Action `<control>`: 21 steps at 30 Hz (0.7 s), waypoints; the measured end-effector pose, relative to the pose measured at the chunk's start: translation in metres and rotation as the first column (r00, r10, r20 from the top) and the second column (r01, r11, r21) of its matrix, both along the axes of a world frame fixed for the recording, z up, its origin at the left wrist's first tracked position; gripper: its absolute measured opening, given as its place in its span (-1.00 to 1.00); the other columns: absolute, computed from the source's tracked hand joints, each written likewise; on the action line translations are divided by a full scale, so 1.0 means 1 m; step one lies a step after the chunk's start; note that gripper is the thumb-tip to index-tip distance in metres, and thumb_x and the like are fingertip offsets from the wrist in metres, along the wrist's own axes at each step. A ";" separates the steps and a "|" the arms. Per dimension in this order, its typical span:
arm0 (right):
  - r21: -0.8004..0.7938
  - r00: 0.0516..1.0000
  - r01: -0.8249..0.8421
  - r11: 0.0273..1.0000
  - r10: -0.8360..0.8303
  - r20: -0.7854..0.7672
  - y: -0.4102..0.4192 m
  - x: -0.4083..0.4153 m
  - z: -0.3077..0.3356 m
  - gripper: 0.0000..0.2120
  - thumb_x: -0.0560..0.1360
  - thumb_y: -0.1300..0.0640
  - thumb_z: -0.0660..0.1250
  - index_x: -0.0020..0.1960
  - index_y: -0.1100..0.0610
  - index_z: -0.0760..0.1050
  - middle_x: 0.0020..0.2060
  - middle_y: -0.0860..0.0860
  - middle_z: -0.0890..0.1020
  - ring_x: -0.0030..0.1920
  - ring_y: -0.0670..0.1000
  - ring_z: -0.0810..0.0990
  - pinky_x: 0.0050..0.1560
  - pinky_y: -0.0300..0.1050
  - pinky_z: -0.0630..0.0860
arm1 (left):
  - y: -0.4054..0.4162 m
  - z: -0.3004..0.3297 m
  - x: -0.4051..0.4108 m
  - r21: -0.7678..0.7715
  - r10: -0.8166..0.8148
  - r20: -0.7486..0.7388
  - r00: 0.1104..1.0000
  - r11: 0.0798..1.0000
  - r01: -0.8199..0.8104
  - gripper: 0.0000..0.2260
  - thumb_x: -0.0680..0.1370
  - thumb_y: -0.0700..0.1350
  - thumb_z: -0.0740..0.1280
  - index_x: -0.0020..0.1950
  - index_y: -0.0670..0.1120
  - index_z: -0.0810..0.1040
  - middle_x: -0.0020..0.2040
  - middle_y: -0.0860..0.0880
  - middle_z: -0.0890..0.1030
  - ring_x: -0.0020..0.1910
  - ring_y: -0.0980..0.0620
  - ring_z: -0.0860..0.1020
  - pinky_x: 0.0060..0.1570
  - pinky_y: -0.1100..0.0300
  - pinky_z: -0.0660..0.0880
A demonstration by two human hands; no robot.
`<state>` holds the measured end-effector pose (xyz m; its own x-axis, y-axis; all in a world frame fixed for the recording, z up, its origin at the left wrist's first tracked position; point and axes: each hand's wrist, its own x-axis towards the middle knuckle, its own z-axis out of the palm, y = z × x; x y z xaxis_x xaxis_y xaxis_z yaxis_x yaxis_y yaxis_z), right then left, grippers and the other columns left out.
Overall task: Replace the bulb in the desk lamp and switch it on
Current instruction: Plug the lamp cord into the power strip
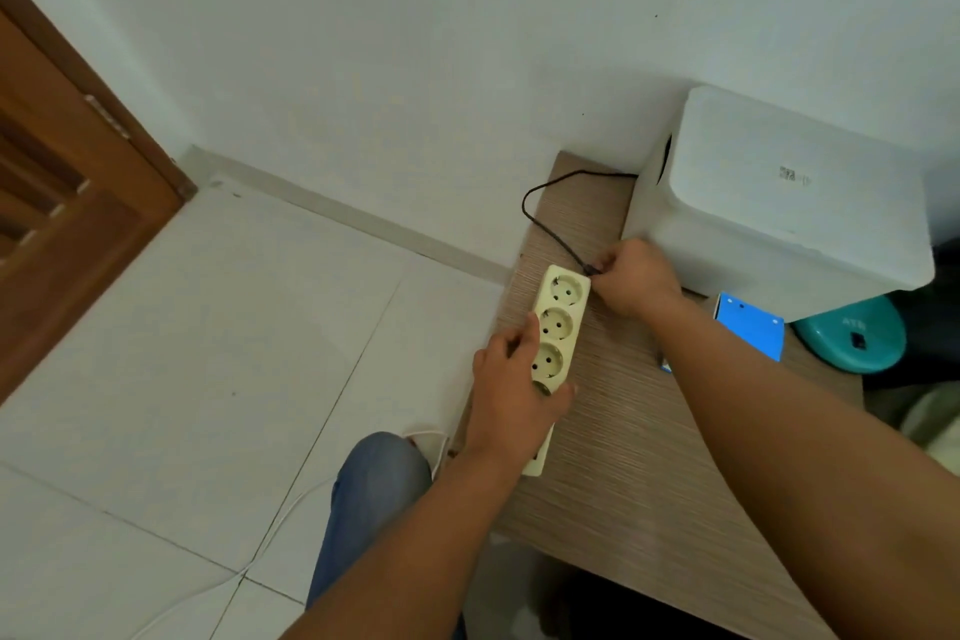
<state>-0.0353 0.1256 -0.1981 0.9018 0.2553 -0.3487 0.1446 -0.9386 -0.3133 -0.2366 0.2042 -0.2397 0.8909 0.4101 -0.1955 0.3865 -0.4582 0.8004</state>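
Left hand (pixel 511 379) clamped on cream power strip (pixel 553 343) on tabletop (pixel 623 457); right hand (pixel 634 278) pinching black cord (pixel 545 218) plug end beside top socket. Desk lamp, bulb not visible. Looks like plugging-in stage; switching on left.

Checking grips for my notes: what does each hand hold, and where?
Left hand grips the power strip across its near half; right hand pinches the black cord at its plug end.

Head view looks steeply down, close over table (pixel 623 457) edge
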 end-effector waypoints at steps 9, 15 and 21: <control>0.316 0.988 0.095 0.944 -0.051 -0.144 -0.008 -0.020 0.038 -0.83 0.37 0.18 0.56 -0.12 0.13 0.58 -0.24 0.00 0.61 -0.16 0.01 0.59 -0.05 -0.02 0.56 | 0.000 0.007 -0.001 -0.028 -0.014 -0.018 1.000 1.000 0.014 -0.21 0.49 0.12 0.43 0.61 0.06 0.08 0.40 0.02 0.30 0.34 0.00 0.24 0.29 0.19 0.33; 0.516 0.980 0.067 0.854 0.041 -0.195 -0.007 -0.034 0.050 -0.72 0.40 0.25 0.53 0.07 0.08 0.60 -0.15 -0.04 0.58 -0.13 -0.07 0.57 -0.11 -0.10 0.59 | 0.000 0.007 0.000 -0.043 -0.017 -0.023 1.000 0.999 0.016 -0.18 0.48 0.10 0.46 0.61 0.04 0.09 0.37 0.02 0.32 0.32 0.03 0.25 0.23 0.28 0.24; 0.508 0.991 -0.005 0.861 0.074 -0.115 -0.006 -0.030 0.044 -0.81 0.35 0.21 0.58 -0.06 0.10 0.67 -0.22 -0.02 0.70 -0.17 -0.06 0.65 -0.01 -0.15 0.58 | 0.001 0.000 0.002 -0.070 0.006 -0.009 1.000 0.998 -0.007 -0.16 0.44 0.10 0.50 0.60 0.03 0.13 0.31 0.02 0.35 0.31 0.01 0.31 0.29 0.21 0.36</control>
